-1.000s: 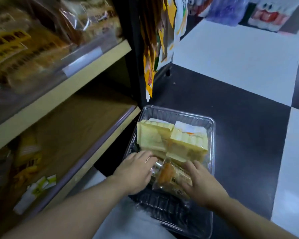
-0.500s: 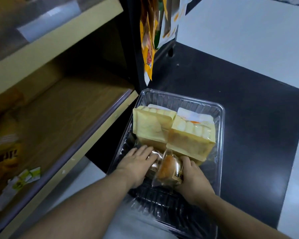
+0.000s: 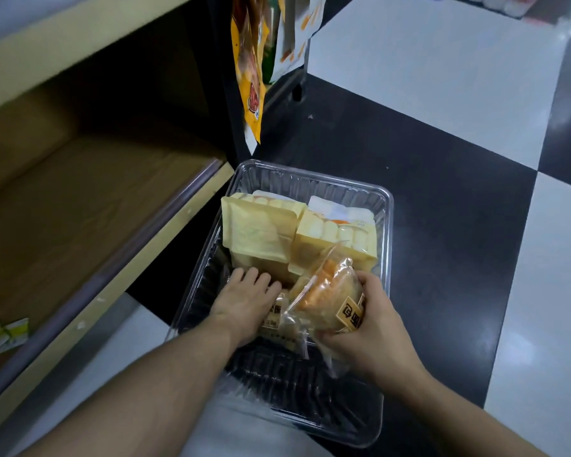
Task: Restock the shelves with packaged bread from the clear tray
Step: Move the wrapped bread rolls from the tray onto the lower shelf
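A clear plastic tray [image 3: 313,183] lies on the floor beside the shelf unit. Two pale yellow bread packs [image 3: 254,235] [image 3: 340,239] stand in its far half. My right hand [image 3: 369,321] grips a round bun in a clear wrapper [image 3: 327,298], lifted and tilted above the tray's middle. My left hand [image 3: 244,305] lies palm down on another wrapped bun [image 3: 274,318], mostly hidden under it; whether its fingers grip the pack is unclear. The wooden lower shelf [image 3: 79,219] is to the left.
Small yellow-green packets [image 3: 3,334] lie at the lower shelf's near left. Hanging snack bags [image 3: 249,67] dangle from the black post behind the tray. The floor is black and white tiles [image 3: 442,94]. The upper shelf edge [image 3: 63,44] overhangs at top left.
My right hand has raised the wrapped bun and turned it toward the right. My left hand has stayed on the other pack. The view has tilted further down toward the tray.
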Motion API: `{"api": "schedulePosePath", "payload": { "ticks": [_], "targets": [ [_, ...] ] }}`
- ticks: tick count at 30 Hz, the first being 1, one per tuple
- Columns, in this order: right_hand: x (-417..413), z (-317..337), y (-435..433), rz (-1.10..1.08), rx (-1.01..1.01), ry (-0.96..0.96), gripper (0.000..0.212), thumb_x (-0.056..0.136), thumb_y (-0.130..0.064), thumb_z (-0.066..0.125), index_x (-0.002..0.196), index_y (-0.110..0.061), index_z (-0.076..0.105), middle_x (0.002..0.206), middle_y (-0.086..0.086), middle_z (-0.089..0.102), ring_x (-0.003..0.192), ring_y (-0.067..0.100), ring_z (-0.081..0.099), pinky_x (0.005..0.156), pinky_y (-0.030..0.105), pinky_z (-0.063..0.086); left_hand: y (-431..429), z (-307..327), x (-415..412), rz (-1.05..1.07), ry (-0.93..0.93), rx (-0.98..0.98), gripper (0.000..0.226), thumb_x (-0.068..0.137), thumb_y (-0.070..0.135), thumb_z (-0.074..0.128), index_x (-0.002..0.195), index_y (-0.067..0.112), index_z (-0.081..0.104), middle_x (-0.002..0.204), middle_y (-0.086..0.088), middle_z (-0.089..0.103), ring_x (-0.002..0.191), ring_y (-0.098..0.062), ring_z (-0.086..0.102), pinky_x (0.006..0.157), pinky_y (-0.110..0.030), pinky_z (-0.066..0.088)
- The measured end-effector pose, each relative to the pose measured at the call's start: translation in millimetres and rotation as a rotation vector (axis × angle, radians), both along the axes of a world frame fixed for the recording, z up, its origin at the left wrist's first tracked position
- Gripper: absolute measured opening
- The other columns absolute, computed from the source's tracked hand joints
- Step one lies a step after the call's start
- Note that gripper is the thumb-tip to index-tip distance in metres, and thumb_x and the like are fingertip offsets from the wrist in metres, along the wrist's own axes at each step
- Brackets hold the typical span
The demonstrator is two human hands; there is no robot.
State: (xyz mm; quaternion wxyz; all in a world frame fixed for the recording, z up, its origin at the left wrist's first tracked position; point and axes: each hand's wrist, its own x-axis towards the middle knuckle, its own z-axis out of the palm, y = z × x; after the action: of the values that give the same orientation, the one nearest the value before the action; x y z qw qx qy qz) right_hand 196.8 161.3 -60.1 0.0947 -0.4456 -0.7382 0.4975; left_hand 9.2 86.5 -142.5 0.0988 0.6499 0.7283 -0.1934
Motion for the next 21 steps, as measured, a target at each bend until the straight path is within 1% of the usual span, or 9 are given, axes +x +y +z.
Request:
{"api": "schedulePosePath", "payload": {
  "ticks": [2,4,5,7,9,11,13,16,21],
  "targets": [
    [2,11,0,-0.007,0.013,0.023,0.074,0.055,-0.021,0.088,0.104,-0.048,0.039,0.098,-0.013,0.061,0.084,0.001,0.061,0.061,0.021,0.053,-1,12,3,0.009,-0.046,0.017,0.070,0.069,0.025,0.068,0.129,0.019,0.031,0.114,-0.005,0.040,0.107,-0.027,0.038,0.097,-0.042,0.027],
    [3,24,3,-0.027,0.012,0.056,0.074,0.056,-0.016,0.088,0.105,-0.045,0.040,0.092,-0.009,0.064,0.077,0.003,0.062,0.057,0.024,0.053,-3,33,8,0.063,-0.094,0.048,0.068,0.068,0.026,0.069,0.125,0.020,0.033,0.115,-0.006,0.040,0.108,-0.027,0.043,0.095,-0.040,0.029],
    [1,32,6,-0.032,0.042,0.066,0.076,0.054,-0.019,0.089,0.106,-0.046,0.041,0.096,-0.009,0.061,0.081,0.004,0.061,0.060,0.025,0.053,-4,46,8,0.101,-0.112,0.075,0.068,0.067,0.026,0.069,0.124,0.021,0.034,0.115,-0.006,0.040,0.108,-0.027,0.044,0.091,-0.039,0.031],
    [-6,49,16,-0.032,0.149,0.057,0.078,0.050,-0.023,0.089,0.102,-0.054,0.040,0.105,-0.011,0.052,0.091,0.009,0.057,0.072,0.033,0.053,-8,78,6,0.156,-0.121,0.117,0.071,0.064,0.026,0.070,0.126,0.022,0.035,0.117,-0.006,0.040,0.108,-0.026,0.043,0.089,-0.038,0.031],
    [-15,73,27,-0.030,0.237,0.052,0.080,0.049,-0.020,0.087,0.096,-0.061,0.037,0.102,-0.012,0.048,0.094,0.017,0.054,0.078,0.045,0.052,-14,112,6,0.187,-0.121,0.161,0.075,0.063,0.024,0.071,0.129,0.024,0.035,0.119,-0.005,0.039,0.111,-0.025,0.041,0.092,-0.037,0.030],
    [-31,107,33,-0.004,0.336,0.040,0.079,0.048,-0.022,0.085,0.093,-0.062,0.035,0.099,-0.012,0.045,0.093,0.021,0.051,0.081,0.051,0.049,-23,157,-4,0.224,-0.100,0.241,0.077,0.064,0.024,0.072,0.130,0.027,0.032,0.120,-0.004,0.036,0.113,-0.023,0.039,0.095,-0.036,0.028],
    [-42,131,42,0.036,0.408,0.007,0.078,0.050,-0.026,0.085,0.103,-0.054,0.037,0.097,-0.012,0.045,0.092,0.021,0.048,0.084,0.053,0.046,-26,186,-10,0.267,-0.107,0.308,0.081,0.064,0.029,0.074,0.132,0.029,0.028,0.120,-0.003,0.035,0.111,-0.023,0.038,0.096,-0.037,0.027],
    [-64,176,44,0.090,0.550,-0.025,0.077,0.050,-0.025,0.086,0.113,-0.040,0.043,0.097,-0.005,0.047,0.091,0.023,0.046,0.088,0.054,0.041,-39,241,-32,0.296,-0.017,0.436,0.081,0.062,0.034,0.072,0.130,0.029,0.029,0.116,-0.002,0.036,0.107,-0.022,0.040,0.094,-0.036,0.029],
    [-110,248,36,0.213,0.618,0.076,0.079,0.050,-0.023,0.086,0.109,-0.045,0.039,0.097,-0.005,0.046,0.090,0.024,0.045,0.084,0.049,0.042,-74,325,-61,0.400,0.070,0.623,0.077,0.061,0.040,0.069,0.125,0.032,0.029,0.112,0.002,0.035,0.107,-0.019,0.039,0.094,-0.034,0.028]
  ]
}}
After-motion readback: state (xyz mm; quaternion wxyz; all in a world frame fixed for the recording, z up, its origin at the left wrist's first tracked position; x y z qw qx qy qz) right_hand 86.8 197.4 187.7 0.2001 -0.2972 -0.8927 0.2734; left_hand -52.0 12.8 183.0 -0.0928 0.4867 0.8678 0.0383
